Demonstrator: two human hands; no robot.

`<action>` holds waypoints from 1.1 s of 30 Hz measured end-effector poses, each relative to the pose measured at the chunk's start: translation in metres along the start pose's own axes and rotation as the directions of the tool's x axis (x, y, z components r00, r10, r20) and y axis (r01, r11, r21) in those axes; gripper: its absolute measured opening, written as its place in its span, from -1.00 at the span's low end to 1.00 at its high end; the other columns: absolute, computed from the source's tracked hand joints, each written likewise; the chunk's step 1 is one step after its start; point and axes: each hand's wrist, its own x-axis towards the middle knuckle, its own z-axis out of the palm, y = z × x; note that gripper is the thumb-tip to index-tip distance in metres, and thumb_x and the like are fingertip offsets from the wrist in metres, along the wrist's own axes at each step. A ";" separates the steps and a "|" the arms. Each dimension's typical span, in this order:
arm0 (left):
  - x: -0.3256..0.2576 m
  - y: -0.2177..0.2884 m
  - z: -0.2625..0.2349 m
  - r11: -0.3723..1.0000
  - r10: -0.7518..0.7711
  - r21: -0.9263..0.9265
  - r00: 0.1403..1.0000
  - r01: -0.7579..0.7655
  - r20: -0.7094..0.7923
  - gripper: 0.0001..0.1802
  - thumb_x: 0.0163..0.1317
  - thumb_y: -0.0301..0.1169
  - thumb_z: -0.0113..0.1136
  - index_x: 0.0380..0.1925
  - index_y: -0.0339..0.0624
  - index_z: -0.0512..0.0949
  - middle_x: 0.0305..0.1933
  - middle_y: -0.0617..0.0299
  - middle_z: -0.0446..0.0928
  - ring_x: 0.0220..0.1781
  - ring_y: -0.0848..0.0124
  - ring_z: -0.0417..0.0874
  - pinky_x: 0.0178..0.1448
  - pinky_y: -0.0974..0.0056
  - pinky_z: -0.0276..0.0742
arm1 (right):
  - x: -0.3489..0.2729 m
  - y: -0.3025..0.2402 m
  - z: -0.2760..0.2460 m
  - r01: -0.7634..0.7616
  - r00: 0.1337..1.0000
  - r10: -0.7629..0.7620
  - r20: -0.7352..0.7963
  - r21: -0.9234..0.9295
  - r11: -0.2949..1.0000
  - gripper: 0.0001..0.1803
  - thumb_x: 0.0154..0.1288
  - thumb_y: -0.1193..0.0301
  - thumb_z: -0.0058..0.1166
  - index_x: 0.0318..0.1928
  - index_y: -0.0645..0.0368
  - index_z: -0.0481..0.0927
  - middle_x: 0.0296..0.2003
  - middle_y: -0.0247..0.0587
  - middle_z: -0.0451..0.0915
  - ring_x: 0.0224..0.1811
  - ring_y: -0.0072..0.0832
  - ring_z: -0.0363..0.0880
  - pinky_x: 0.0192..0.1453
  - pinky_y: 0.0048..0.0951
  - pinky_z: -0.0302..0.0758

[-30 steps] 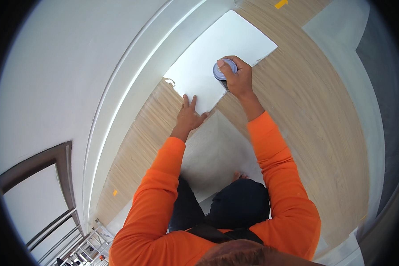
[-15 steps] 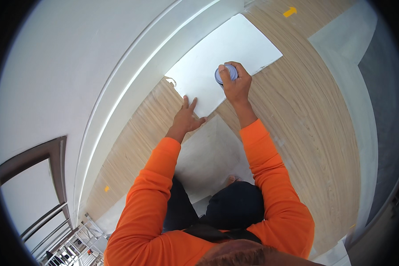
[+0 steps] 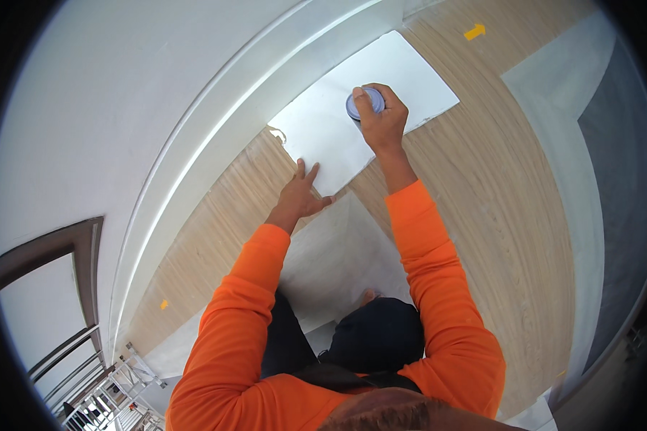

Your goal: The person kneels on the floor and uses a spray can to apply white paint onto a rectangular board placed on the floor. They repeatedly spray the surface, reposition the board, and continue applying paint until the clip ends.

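Right hand (image 3: 382, 118) is wrapped around a small round grey-blue disc-shaped tool (image 3: 364, 103), fingers curled over its rim, pressing it down onto a white rectangular sheet (image 3: 323, 129). The disc sits near the middle of the sheet, a little toward its far long edge. The sheet lies flat on the light wood-grain floor (image 3: 474, 187), one long edge running close along the pale baseboard (image 3: 216, 129) at the foot of the white wall (image 3: 108, 93). Left hand (image 3: 302, 195) is spread flat, fingers splayed, palm down at the sheet's near corner, fingertips touching the white surface. Both orange sleeves (image 3: 244, 309) reach forward from the lower edge. Closer in, a second pale sheet (image 3: 338, 266) lies on the floor under the person's dark-clothed knees (image 3: 381, 334). A small yellow arrow marker (image 3: 474, 31) sits on the floor beyond the sheet's far corner.
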 end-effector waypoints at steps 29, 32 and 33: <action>-0.001 -0.010 -0.015 0.998 0.041 -0.051 0.993 -0.036 0.109 0.30 0.02 0.31 0.45 0.64 0.07 0.00 0.70 -0.28 -0.30 0.58 -0.14 0.30 0.58 0.04 0.32 | 0.043 -0.008 -0.005 0.220 0.960 -0.213 -0.180 0.018 0.975 -0.54 0.23 0.14 0.41 -0.17 0.34 0.68 -0.35 -0.10 0.73 -0.31 -0.30 0.73 -0.16 -0.34 0.64; -0.001 -0.010 -0.018 0.997 0.050 -0.061 0.992 -0.043 0.115 0.29 0.02 0.29 0.46 0.64 0.07 0.01 0.70 -0.28 -0.30 0.58 -0.14 0.29 0.59 0.04 0.31 | 0.030 0.001 -0.006 0.184 0.979 -0.179 -0.102 0.044 0.982 -0.54 0.23 0.14 0.42 -0.17 0.34 0.68 -0.34 -0.11 0.74 -0.32 -0.30 0.73 -0.17 -0.34 0.65; -0.002 -0.011 -0.018 0.997 0.050 -0.065 0.991 -0.042 0.122 0.29 0.02 0.28 0.46 0.64 0.07 0.01 0.70 -0.28 -0.30 0.58 -0.15 0.28 0.59 0.04 0.31 | 0.030 0.003 -0.007 0.204 0.971 -0.201 -0.130 0.009 0.979 -0.54 0.23 0.14 0.42 -0.17 0.34 0.68 -0.34 -0.09 0.74 -0.33 -0.31 0.73 -0.17 -0.33 0.65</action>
